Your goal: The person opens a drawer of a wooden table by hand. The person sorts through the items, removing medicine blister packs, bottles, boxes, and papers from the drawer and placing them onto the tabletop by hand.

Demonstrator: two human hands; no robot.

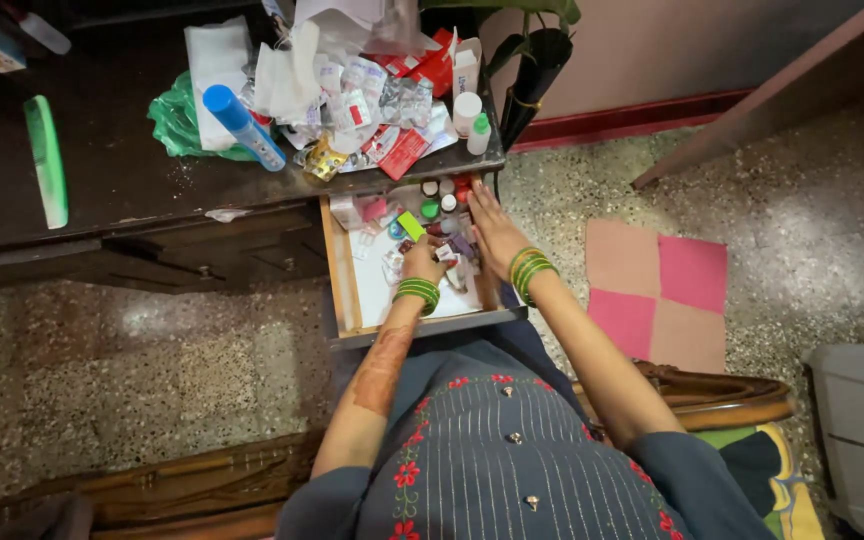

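Both hands reach into an open wooden drawer [340, 270] lined with white paper. The left hand [420, 262] is curled over small packets in the drawer's middle; whether it grips one I cannot tell. The right hand [492, 232] lies flat with fingers stretched, touching the packets at the right side. Just beyond the left hand is a small green packet [410, 225], then little bottles with coloured caps [439, 195]. Farther, on the dark bench [112, 170], lie blister strips [352, 105], red boxes [434, 62], a blue tube [242, 126], two white bottles [472, 120] and a green comb [47, 160].
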